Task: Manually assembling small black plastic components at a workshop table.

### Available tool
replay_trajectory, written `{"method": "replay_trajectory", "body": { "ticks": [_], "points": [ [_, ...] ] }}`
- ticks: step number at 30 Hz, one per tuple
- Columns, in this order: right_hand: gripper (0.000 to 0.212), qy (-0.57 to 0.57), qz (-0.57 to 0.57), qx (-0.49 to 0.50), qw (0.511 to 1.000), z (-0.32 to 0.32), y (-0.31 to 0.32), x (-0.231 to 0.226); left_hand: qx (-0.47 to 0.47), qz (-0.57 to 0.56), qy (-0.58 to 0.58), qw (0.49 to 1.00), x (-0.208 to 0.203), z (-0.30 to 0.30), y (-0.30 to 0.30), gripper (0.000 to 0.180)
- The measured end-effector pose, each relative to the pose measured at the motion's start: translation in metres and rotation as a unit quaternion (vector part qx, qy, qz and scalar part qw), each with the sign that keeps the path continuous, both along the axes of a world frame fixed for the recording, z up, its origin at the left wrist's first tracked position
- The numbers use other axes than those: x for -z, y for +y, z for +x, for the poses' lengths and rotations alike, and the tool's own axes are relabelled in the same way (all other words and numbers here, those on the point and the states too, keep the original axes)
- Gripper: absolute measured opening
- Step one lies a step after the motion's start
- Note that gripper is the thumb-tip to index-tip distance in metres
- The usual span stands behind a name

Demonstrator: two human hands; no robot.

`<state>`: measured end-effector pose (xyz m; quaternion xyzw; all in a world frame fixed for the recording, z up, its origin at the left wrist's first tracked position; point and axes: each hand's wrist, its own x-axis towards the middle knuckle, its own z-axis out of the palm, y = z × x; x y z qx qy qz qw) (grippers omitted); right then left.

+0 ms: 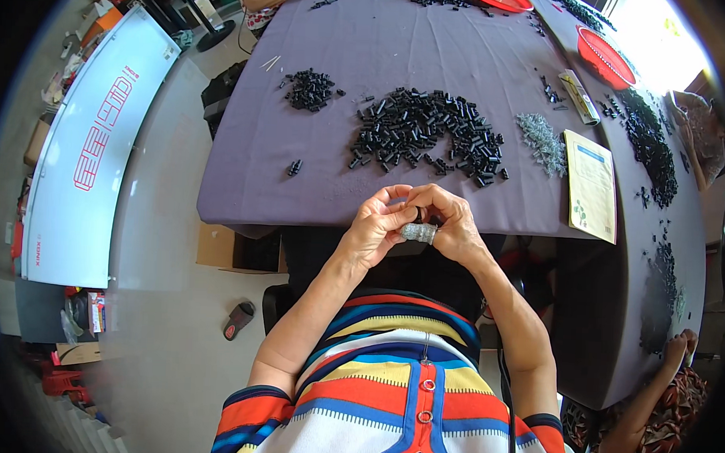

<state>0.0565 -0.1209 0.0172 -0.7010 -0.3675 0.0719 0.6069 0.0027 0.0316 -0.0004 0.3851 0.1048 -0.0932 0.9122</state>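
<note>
Step in hand: it seemed an assembly step, the small black part (pixel 419 215) being fitted together at the table (pixel 244 182) edge.
Left hand (pixel 376 225): fingers closed on a bunch of small silvery pieces (pixel 417 232).
Right hand (pixel 449 221): fingers pinched on the black part, touching the left hand.
Supply: black parts pile (pixel 425 134) lay well apart; silvery heap (pixel 543 142) beside it.
Next move: it probably called for a fine, steady push with the fingertips.

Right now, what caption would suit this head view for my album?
Both hands, left hand and right hand, pinch small parts above a purple table heaped with black pieces.
</note>
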Motion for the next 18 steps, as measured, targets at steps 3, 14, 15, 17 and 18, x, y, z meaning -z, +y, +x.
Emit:
{"method": "replay_trajectory", "body": {
  "ticks": [3,14,15,17,18],
  "points": [
    [0.027,0.010,-0.007,0.003,1.000,0.002,-0.002,0.003,0.009,0.009,0.009,1.000,-0.002,0.001,-0.001,0.038],
    [0.043,-0.036,-0.035,0.050,0.997,-0.002,-0.011,-0.006,-0.198,0.477,-0.091,0.852,-0.048,0.005,0.028,0.010],
    [0.038,-0.012,-0.035,0.058,0.998,-0.001,-0.012,-0.009,-0.265,0.529,-0.126,0.796,-0.041,0.007,0.045,0.011],
    [0.030,-0.052,-0.088,0.089,0.991,0.006,-0.016,-0.004,-0.337,0.608,-0.128,0.708,-0.031,0.005,0.082,0.011],
    [0.025,-0.044,-0.099,0.113,0.988,0.007,-0.015,-0.005,-0.351,0.652,-0.122,0.661,-0.017,0.004,0.105,0.010]
  ]
}}
